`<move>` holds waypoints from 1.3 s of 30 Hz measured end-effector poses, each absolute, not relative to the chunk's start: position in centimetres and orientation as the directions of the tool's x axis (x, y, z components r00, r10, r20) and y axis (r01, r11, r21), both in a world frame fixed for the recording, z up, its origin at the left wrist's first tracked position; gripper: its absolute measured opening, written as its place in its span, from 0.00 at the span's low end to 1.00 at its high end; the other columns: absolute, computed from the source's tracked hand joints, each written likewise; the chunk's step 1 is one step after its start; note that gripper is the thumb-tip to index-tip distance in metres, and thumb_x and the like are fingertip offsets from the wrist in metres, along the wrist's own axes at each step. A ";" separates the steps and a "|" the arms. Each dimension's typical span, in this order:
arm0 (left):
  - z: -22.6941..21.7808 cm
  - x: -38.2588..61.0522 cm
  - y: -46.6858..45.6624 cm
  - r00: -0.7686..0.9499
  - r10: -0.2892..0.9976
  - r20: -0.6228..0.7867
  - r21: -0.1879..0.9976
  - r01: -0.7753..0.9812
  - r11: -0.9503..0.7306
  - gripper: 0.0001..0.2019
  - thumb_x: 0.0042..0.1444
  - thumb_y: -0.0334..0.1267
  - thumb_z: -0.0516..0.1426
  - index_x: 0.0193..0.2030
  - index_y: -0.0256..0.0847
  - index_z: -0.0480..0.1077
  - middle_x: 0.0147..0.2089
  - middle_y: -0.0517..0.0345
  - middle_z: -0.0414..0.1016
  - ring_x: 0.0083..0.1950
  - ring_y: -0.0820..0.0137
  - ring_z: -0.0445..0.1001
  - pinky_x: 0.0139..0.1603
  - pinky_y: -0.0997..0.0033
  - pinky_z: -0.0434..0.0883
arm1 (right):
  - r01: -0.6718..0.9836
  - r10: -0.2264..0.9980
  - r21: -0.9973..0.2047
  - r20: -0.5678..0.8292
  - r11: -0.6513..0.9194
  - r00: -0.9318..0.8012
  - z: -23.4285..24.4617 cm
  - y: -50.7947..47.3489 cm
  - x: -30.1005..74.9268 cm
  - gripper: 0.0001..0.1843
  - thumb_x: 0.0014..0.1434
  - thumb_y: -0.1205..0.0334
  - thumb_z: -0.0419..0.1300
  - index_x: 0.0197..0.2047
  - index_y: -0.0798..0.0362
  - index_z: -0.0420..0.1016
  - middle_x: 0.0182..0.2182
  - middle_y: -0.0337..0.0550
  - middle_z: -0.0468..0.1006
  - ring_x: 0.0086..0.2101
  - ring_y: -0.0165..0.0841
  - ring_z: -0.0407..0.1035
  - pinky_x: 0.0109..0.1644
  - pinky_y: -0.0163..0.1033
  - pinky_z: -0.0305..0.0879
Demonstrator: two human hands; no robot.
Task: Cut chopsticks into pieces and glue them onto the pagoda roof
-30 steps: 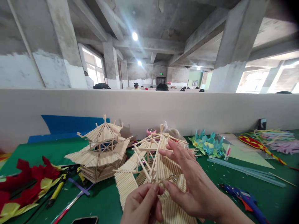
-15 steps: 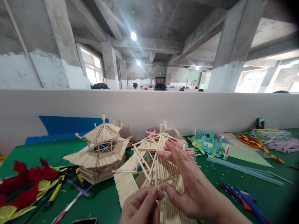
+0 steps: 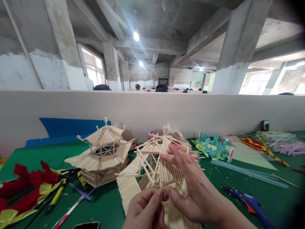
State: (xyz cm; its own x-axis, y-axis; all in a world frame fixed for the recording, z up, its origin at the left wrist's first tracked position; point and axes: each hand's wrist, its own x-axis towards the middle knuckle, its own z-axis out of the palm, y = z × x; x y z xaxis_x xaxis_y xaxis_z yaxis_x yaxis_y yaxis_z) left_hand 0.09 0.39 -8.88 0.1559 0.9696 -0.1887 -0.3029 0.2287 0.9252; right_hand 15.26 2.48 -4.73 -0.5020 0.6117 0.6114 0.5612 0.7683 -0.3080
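A pavilion model of thin wooden sticks (image 3: 128,194) stands in front of me, its upper roof part bare frame and part covered with sticks. My left hand (image 3: 146,208) is closed in a pinch at the lower front corner of that upper roof; what lies between its fingertips is hidden. Over the roof's right side lies my right hand (image 3: 193,187), fingers stretched out along the sticks. Its thumb reaches down to the left fingertips. To the left stands a second, fully roofed stick pavilion (image 3: 102,156), untouched by either hand.
A blue glue gun (image 3: 250,202) lies at the right on the green table. Behind it are translucent glue sticks (image 3: 250,173) and a teal paper flower (image 3: 211,146). Red and yellow crepe paper (image 3: 28,184) lies left. A white partition (image 3: 71,105) closes off the back.
My right thumb has come in slightly to meet the left fingertips. The left hand has shifted a little to the right; the models stay in place.
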 end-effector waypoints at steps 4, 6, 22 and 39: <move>-9.1 0.0 0.4 0.135 0.976 -0.172 0.931 -0.301 0.206 0.19 0.37 0.52 0.63 0.19 0.35 0.67 0.09 0.66 0.63 0.12 0.85 0.53 0.16 0.83 0.44 | 0.575 0.627 -0.315 0.601 0.755 -0.495 -4.8 2.5 15.2 0.45 0.50 0.66 0.52 0.64 0.54 0.27 0.56 0.37 0.62 0.58 0.35 0.45 0.61 0.45 0.39; -9.2 0.0 0.4 0.141 0.976 -0.167 0.929 -0.309 0.204 0.18 0.40 0.51 0.62 0.20 0.35 0.68 0.10 0.66 0.64 0.12 0.85 0.53 0.16 0.82 0.45 | 0.578 0.629 -0.313 0.598 0.754 -0.496 -4.9 2.4 15.2 0.44 0.50 0.66 0.52 0.64 0.55 0.28 0.57 0.38 0.62 0.58 0.35 0.44 0.61 0.44 0.38; -9.3 0.1 0.3 0.143 0.975 -0.169 0.909 -0.361 0.211 0.16 0.39 0.48 0.63 0.19 0.36 0.68 0.09 0.66 0.62 0.12 0.85 0.53 0.16 0.83 0.45 | 0.582 0.633 -0.318 0.607 0.748 -0.480 -4.9 2.6 15.4 0.45 0.49 0.66 0.53 0.63 0.53 0.28 0.57 0.36 0.61 0.59 0.33 0.43 0.62 0.43 0.33; -9.4 -0.2 0.4 0.152 0.978 -0.146 0.941 -0.285 0.185 0.20 0.37 0.54 0.62 0.22 0.35 0.70 0.09 0.66 0.62 0.12 0.84 0.54 0.16 0.81 0.44 | 0.579 0.641 -0.337 0.608 0.742 -0.468 -4.8 2.6 15.4 0.45 0.49 0.67 0.53 0.63 0.54 0.29 0.56 0.38 0.62 0.58 0.34 0.44 0.62 0.43 0.31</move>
